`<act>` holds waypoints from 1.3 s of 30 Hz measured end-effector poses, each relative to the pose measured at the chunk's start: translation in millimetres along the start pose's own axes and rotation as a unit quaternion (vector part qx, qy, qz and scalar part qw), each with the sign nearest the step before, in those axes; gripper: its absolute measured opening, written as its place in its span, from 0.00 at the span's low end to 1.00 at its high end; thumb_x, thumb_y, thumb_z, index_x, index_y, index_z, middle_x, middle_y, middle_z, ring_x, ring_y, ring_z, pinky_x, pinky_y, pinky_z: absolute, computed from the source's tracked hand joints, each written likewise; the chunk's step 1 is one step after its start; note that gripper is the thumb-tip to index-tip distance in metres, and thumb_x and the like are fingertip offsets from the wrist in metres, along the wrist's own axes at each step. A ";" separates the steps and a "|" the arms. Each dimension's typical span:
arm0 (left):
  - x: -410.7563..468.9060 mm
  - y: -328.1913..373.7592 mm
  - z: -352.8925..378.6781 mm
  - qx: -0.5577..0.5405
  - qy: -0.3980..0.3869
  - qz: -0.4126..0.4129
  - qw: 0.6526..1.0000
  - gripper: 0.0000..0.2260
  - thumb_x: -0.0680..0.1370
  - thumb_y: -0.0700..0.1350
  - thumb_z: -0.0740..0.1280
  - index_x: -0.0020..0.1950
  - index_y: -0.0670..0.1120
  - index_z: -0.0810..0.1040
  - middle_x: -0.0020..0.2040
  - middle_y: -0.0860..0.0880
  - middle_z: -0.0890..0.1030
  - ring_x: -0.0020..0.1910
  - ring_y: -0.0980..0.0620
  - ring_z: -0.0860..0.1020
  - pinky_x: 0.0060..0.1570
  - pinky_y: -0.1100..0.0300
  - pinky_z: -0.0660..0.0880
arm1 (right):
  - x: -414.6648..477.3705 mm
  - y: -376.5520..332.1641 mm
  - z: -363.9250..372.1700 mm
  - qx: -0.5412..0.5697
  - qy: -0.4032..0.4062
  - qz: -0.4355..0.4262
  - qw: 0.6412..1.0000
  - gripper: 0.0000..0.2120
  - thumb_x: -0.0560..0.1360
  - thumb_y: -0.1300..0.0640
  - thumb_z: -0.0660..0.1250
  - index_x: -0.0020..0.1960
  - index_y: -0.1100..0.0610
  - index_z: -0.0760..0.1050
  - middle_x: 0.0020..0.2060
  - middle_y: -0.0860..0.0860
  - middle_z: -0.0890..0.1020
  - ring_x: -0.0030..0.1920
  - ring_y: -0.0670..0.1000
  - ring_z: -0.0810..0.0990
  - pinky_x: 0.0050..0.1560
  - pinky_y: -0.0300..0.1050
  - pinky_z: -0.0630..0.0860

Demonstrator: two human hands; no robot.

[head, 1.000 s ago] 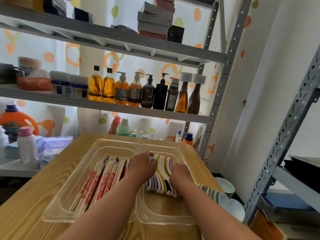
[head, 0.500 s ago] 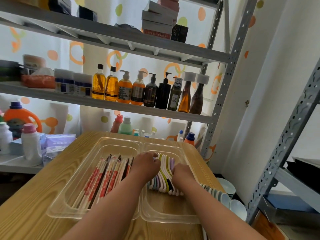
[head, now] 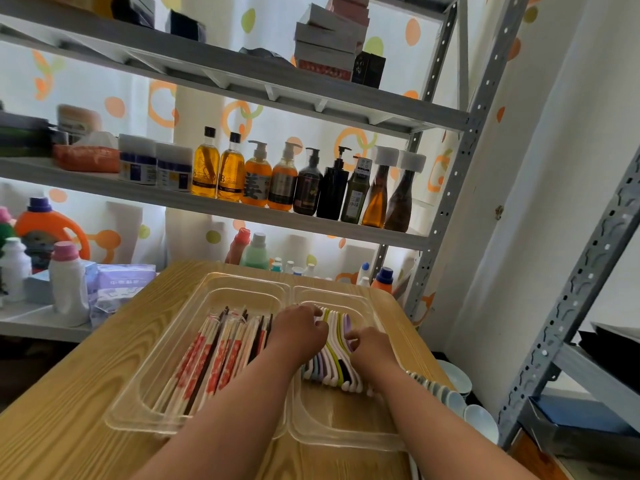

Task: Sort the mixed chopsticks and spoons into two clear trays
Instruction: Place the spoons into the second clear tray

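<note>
Spoons [head: 331, 363] in right tray [head: 346, 441], between both hands, left hand [head: 299, 330] curled over their far ends, right hand [head: 373, 348] curled on their right side.

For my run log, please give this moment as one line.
left hand: touches spoons; right hand: touches spoons; spoons: in right tray; chopsticks: in left tray

A storeroom or small shop is showing here: grey metal shelving [head: 242, 210] is carrying rows of pump bottles [head: 308, 185], detergent jugs [head: 45, 230] and stacked boxes [head: 329, 39].
</note>
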State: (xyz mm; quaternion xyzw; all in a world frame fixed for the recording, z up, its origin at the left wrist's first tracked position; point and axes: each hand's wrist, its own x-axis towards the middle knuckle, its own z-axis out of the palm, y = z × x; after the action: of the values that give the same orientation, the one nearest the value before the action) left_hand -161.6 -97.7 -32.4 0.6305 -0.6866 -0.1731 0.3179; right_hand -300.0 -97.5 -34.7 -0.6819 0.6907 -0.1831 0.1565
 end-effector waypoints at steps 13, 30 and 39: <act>-6.7 12.3 -2.7 0.175 -0.003 0.087 0.981 0.16 0.79 0.45 0.59 0.65 0.45 0.75 0.63 0.46 0.76 0.63 0.48 0.72 0.67 0.55 0.65 | -19.5 -11.4 -22.9 0.085 0.040 -0.040 0.995 0.17 0.78 0.64 0.58 0.66 0.57 0.73 0.62 0.55 0.77 0.62 0.52 0.75 0.53 0.37 0.69; -109.9 99.2 10.9 0.093 -0.002 0.183 0.979 0.15 0.79 0.50 0.59 0.65 0.53 0.74 0.60 0.51 0.79 0.59 0.50 0.75 0.58 0.54 0.73 | -148.2 57.9 -91.1 0.050 0.146 0.049 0.987 0.10 0.74 0.56 0.65 0.50 0.62 0.79 0.46 0.58 0.82 0.44 0.54 0.79 0.47 0.48 0.77; -142.9 88.9 32.0 0.101 0.009 0.202 0.974 0.15 0.79 0.50 0.59 0.64 0.51 0.76 0.54 0.50 0.79 0.57 0.49 0.74 0.56 0.55 0.72 | -179.1 92.1 -59.3 -0.021 0.077 0.132 0.988 0.21 0.76 0.49 0.65 0.61 0.62 0.72 0.57 0.58 0.78 0.57 0.55 0.76 0.54 0.46 0.73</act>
State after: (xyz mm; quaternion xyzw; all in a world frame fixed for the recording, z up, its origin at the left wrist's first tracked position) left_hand -249.3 49.4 -30.4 0.5090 -0.8108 -0.0296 0.2874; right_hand -405.3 84.1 -31.3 -0.5718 0.7884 -0.1982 0.1107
